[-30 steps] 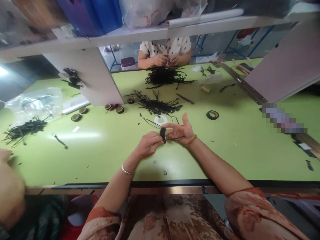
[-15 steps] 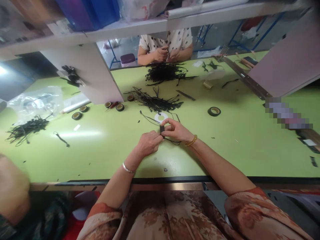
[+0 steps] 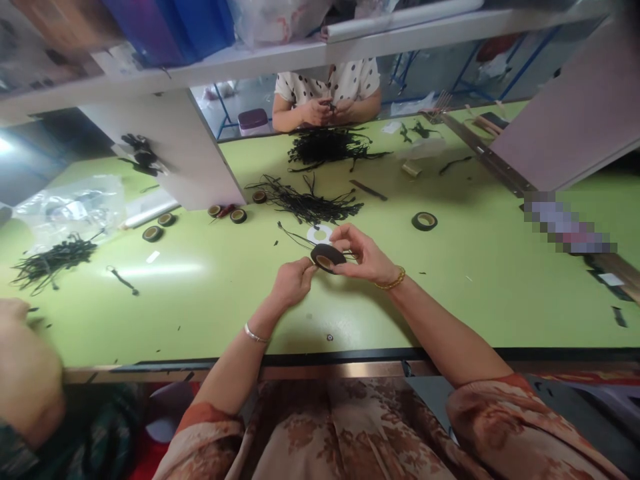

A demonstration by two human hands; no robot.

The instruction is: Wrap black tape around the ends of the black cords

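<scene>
A roll of black tape (image 3: 320, 254) is gripped in my right hand (image 3: 367, 257), tilted so that its tan core faces me. Close to its left side my left hand (image 3: 293, 283) is closed, its fingertips pinching a thin black cable (image 3: 295, 231). The cable runs up and left from the fingers, and part of it passes behind the roll. A white ring-shaped disc (image 3: 316, 233) lies on the green table (image 3: 390, 313) just beyond the roll, partly covered by it.
Heaps of black cables (image 3: 313, 200) lie ahead and at the left. Another tape roll (image 3: 425, 221) rests to the right. A metal strip (image 3: 369, 190) lies near the cables. Across the table a person in a dotted shirt (image 3: 327, 83) works; another person's arm (image 3: 30, 367) is at the left.
The tape roll has turned from edge-on to showing its core. My right hand has shifted slightly right, and my left hand slightly left. The neighbour's arm at the left has reached farther onto the table.
</scene>
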